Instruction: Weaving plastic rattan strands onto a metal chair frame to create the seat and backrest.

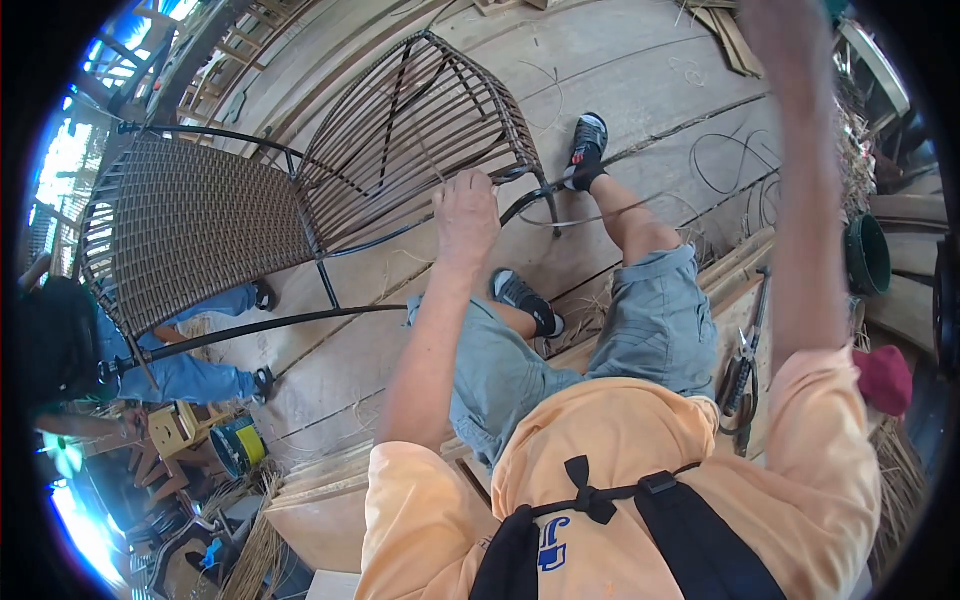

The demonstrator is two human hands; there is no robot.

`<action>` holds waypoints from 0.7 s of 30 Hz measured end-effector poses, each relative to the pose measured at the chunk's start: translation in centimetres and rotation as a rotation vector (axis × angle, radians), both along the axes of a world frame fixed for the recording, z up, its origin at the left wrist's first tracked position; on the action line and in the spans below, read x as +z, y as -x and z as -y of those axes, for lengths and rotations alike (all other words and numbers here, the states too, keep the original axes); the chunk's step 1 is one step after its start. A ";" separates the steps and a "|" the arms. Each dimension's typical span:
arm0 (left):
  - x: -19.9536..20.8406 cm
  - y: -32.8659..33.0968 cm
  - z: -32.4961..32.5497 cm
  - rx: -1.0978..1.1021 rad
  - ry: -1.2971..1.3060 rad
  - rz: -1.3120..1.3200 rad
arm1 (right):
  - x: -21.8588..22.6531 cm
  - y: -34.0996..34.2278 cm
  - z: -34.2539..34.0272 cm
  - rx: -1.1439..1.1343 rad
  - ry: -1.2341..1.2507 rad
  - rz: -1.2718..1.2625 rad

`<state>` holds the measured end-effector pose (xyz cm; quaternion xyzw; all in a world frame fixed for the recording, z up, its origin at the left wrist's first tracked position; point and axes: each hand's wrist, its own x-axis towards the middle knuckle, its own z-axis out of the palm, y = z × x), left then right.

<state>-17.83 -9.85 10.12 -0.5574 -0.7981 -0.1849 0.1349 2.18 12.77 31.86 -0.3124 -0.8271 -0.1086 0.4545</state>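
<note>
Upper L of view, on pale wood-plank floor (330, 402): brown woven chair with black metal frame (215, 205), approx. in front & to L of you. Its L panel is densely woven; R panel has spaced strands strung side to side, gaps showing btwn.

Your L hand (467, 212) is at the near R edge of the strung panel, back of hand up, fingers curled in. Thin brown strand (428, 155) runs from hand up across the panel. Fingertips hidden; can't tell if you're pinching strand or edge.

Your R arm (805, 200) is raised, blurred, runs out past top edge; can't tell if that hand is spread or closed, or what it holds.

By your R thigh: black-handled scissors (741, 378), beside a long dark hand tool (762, 300), both on pale board. Loose thin strand loops (694, 165) on floor, R of your forward foot. Far R: dark green round tub (868, 255), dark red cloth item (885, 380) nr your R sleeve.

L side, beyond chair frame: co-worker's blue trousers (205, 386). Below them, dark bucket w/ yellow patch (237, 445); bundle of straw-col. strands (252, 550) lower L.
</note>
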 end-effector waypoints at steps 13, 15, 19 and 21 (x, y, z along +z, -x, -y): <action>2.5 1.9 -0.2 -0.029 0.149 0.576 | -22.0 9.6 17.6 0.587 1.720 -0.410; 2.7 1.9 -0.4 -0.012 0.186 0.600 | -23.1 10.1 17.7 0.555 1.804 -0.285; 2.3 2.2 -0.7 0.003 0.184 0.799 | -23.5 11.5 16.4 0.758 2.282 -0.588; 2.1 2.3 -0.5 0.008 0.167 0.832 | -23.7 12.3 15.8 0.836 2.457 -0.635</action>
